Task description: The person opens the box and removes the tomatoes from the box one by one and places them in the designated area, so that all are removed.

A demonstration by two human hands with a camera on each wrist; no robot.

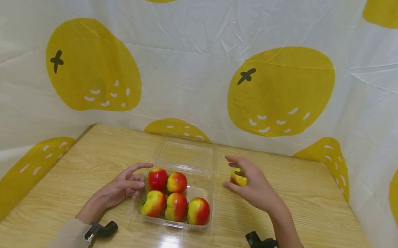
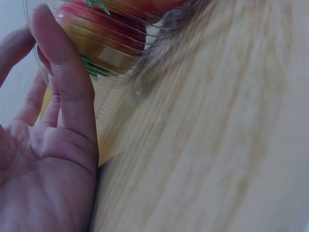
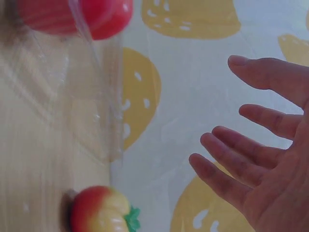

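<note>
"So, how far along is the filling?"

"Nearly done, I'd judge. Five fruits [image 1: 176,206] sit in the clear box [image 1: 201,193]: three in the near row, two in the far row. Its far-right spot is vacant."

"What's left?"

"One loose fruit [image 1: 238,181] on the table [image 1: 325,211], right of the box — and the lid [image 1: 186,156], still folded back on the far side."

"The hands?"

"The right hand [image 1: 258,189] is spread beside the loose fruit, gripping nothing. The left hand [image 1: 117,189] is loosely opened at the box's left wall — touching or not, I can't tell."
</note>
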